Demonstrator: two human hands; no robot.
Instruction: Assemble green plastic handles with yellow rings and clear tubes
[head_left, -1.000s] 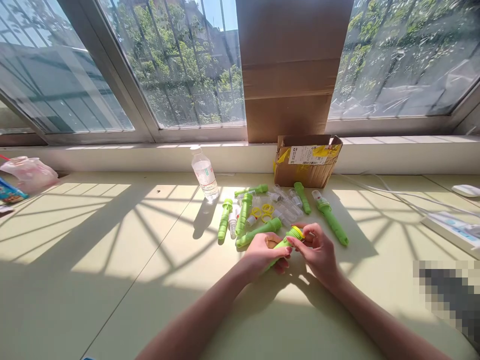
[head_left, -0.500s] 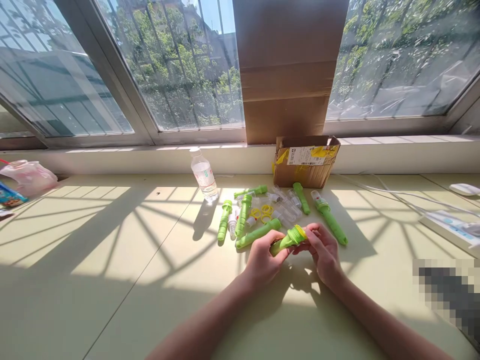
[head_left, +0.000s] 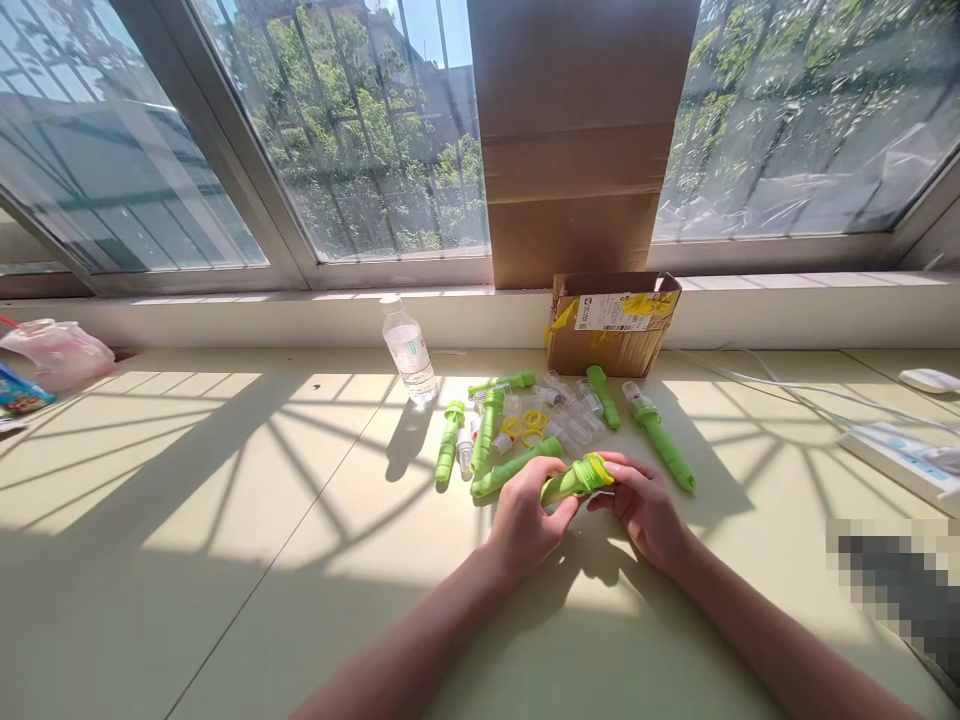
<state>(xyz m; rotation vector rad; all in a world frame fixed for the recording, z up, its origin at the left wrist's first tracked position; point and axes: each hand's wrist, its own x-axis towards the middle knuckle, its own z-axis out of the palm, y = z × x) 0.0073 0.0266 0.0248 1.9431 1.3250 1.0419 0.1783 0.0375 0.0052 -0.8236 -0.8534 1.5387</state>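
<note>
My left hand (head_left: 529,508) is wrapped around a green plastic tube (head_left: 561,487) with a ridged, threaded end pointing right. A yellow ring (head_left: 601,468) sits around that end. Fingers of my right hand (head_left: 649,505) pinch the ring's right side; the fingertips underneath are partly hidden. Just behind my left hand lies another green tube (head_left: 514,470). Loose yellow rings (head_left: 532,425) form a small cluster beyond my hands, among clear plastic tubes (head_left: 581,418). Right of my right hand, a green tube (head_left: 667,450) has a clear, white-capped piece (head_left: 634,395) at its far end.
Several more green tubes (head_left: 450,440) lie around the cluster. A clear bottle (head_left: 410,355) stands to the left, and a cardboard box (head_left: 611,345) is at the back by the window. White cables (head_left: 787,380) and a power strip (head_left: 900,460) lie at right.
My right fingers have shifted along the ring and straightened somewhat. The yellow ring now sits more evenly around the tube's end. My left hand keeps its hold on the tube.
</note>
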